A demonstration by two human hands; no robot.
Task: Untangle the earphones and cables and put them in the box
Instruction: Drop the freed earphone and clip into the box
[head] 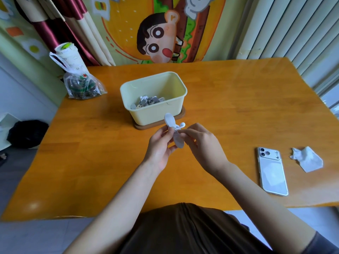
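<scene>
Earphones [181,124] pinched by left hand [161,149], right hand [203,143], cable [177,128] mostly hidden

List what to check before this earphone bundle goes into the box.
1. Left hand grips the earphone bundle: ok.
2. Right hand pinches the bundle near the earbud: ok.
3. Cable fully untangled: cannot tell, too small to see.
4. Box open on top, with room above the items already inside: ok.
5. Nothing lies between the hands and the box: ok.
6. Phone and tissue lie off to the right, away from the path: ok.
</scene>
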